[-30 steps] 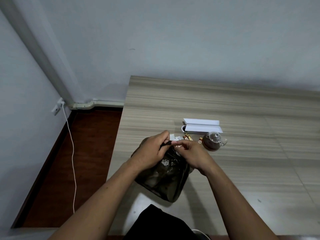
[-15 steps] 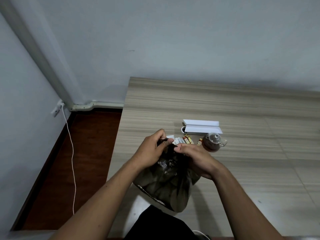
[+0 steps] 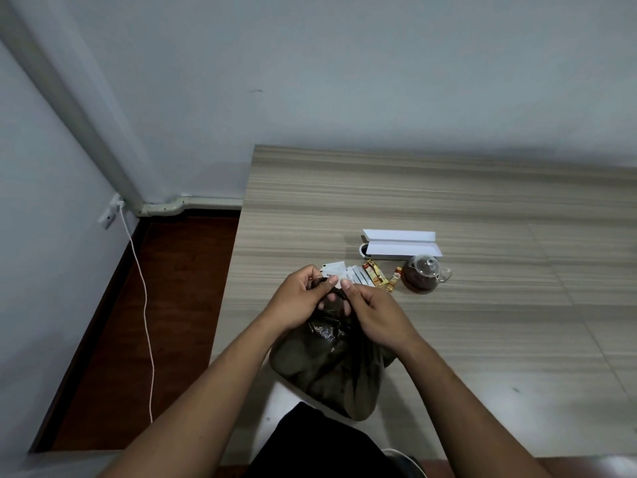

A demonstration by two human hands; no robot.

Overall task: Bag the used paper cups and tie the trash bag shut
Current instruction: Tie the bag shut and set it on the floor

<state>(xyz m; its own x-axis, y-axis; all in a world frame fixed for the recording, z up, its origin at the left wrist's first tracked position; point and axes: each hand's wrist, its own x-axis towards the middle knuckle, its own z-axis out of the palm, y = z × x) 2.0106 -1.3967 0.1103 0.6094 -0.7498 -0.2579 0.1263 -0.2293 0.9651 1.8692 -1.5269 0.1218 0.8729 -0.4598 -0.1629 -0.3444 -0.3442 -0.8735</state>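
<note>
The left hand (image 3: 301, 300) pinched the gathered neck of the dark trash bag (image 3: 327, 363), which stood on the table (image 3: 482, 201) at its near edge; the right hand (image 3: 377, 315) gripped the same neck. Thin, soft, probably slippery and light, it seemed best held there.

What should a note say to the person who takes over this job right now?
Left grip: pinches the gathered neck of the dark trash bag.
Right grip: pinches the same neck from the other side.
Bag: rests, bulging, on the table near its front edge. Sachets and a glass teapot lie beyond it.
Done: no loose paper cup shows on the table, so the cups seem bagged.
Left: finish the knot. The fingers hide it, so I cannot tell how far it is.
</note>
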